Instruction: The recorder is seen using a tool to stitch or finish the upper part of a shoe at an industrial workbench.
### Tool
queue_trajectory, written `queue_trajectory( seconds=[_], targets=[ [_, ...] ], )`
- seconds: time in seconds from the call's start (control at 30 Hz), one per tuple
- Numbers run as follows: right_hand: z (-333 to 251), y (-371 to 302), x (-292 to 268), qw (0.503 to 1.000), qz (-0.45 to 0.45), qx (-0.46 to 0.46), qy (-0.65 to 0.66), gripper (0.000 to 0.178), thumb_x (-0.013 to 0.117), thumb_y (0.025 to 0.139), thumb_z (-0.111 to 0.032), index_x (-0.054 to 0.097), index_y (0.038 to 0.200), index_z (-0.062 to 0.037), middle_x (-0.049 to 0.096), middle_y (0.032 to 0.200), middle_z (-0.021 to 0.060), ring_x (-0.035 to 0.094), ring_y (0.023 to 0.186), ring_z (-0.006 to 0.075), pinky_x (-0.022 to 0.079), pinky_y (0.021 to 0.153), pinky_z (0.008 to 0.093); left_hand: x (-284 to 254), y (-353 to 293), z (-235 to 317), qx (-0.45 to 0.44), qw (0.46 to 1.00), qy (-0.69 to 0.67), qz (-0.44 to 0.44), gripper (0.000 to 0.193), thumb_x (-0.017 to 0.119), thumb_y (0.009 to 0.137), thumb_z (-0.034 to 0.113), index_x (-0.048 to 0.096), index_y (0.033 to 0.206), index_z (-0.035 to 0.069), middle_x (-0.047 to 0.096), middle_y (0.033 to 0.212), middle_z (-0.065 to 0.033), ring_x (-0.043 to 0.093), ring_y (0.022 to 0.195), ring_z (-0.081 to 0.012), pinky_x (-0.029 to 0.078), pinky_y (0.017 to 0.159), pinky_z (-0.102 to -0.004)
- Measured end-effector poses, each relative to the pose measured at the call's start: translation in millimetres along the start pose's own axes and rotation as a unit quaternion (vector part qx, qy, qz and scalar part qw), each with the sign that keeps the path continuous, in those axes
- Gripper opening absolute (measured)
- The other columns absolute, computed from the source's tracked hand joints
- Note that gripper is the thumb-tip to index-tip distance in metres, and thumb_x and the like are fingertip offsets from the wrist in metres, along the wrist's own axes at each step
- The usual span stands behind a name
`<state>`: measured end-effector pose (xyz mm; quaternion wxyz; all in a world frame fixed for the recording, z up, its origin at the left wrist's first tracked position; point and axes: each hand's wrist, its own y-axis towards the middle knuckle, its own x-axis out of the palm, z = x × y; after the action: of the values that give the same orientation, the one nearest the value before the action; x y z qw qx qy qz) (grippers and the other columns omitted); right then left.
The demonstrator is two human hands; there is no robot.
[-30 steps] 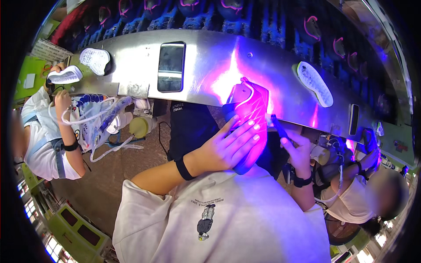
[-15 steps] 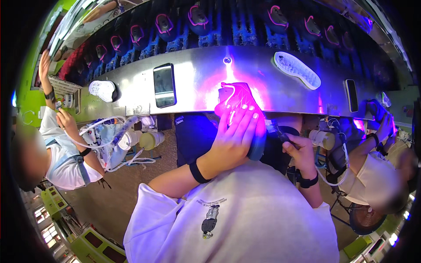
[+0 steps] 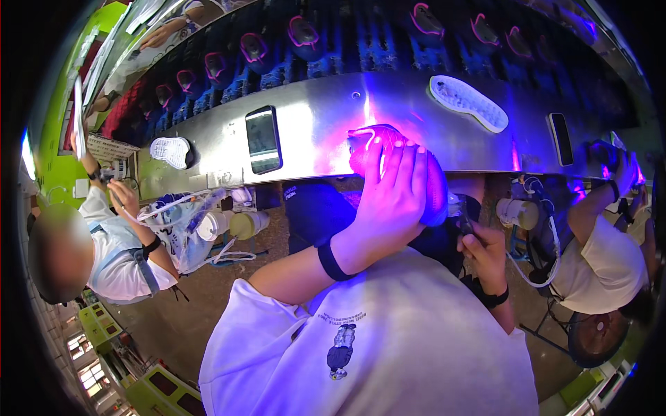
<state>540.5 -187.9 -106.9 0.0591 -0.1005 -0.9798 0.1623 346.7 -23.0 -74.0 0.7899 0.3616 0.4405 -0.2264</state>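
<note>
At the near edge of the metal bench, a shoe upper (image 3: 436, 187) glows pink and violet under a coloured light. My left hand (image 3: 388, 191) lies over it, fingers wrapped across its side and pressing it. Its toe and far side are partly hidden by those fingers. Just below and right of the shoe, my right hand (image 3: 483, 253) closes around a small dark-handled tool (image 3: 458, 208) with a clear-looking head near the shoe's lower end. What exactly the tool is, I cannot tell.
Across the bench (image 3: 312, 104) lie a pale shoe sole (image 3: 468, 104), a smaller white sole (image 3: 170, 152) and two phones (image 3: 263, 140). Behind it runs a rack with several dark uppers (image 3: 303, 31). Pots (image 3: 517, 213) with hoses hang below. People sit at work on both sides.
The shoe and my left hand have shifted right, and the shoe is turned somewhat. My right hand has moved slightly lower. The co-worker's raised hand at left now appears with a pale flat object.
</note>
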Motion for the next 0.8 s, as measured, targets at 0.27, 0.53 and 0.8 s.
queue_trajectory(
  seconds=[0.27,0.53,0.8],
  targets=[
    [-13.0,-16.1,15.4,0.990,0.139,0.026,-0.024,0.029,0.069,0.092,-0.011,0.069,0.116,0.0053,0.063,0.076,0.0009,0.048,0.062,0.0045,0.037,0.057,0.0204,17.7,24.8,2.8,-0.007,0.998,0.032,0.054,0.065,0.074,0.075,0.030,0.055,0.121,-0.012,0.065,0.116,-0.0243,0.064,0.110,-0.0392,0.032,0.111,-0.0603],
    [-72.5,9.4,-0.3,0.917,0.176,-0.125,-0.336,0.027,0.073,0.084,-0.001,0.070,0.110,0.0027,0.061,0.075,0.0070,0.056,0.066,0.0133,0.045,0.063,0.0268,17.1,56.4,-10.4,-0.019,0.996,-0.039,0.076,0.081,0.083,0.067,0.047,0.058,0.118,-0.010,0.068,0.107,-0.0216,0.068,0.101,-0.0326,0.030,0.114,-0.0584],
    [-108.5,64.3,-6.9,0.863,0.131,-0.199,-0.446,0.030,0.072,0.082,0.002,0.070,0.112,0.0023,0.065,0.081,0.0089,0.059,0.070,0.0163,0.047,0.067,0.0265,2.9,86.2,-44.3,-0.058,0.993,-0.106,0.016,0.091,0.084,0.062,0.053,0.057,0.121,-0.012,0.068,0.109,-0.0221,0.067,0.106,-0.0333,0.027,0.116,-0.0563]
  ],
)
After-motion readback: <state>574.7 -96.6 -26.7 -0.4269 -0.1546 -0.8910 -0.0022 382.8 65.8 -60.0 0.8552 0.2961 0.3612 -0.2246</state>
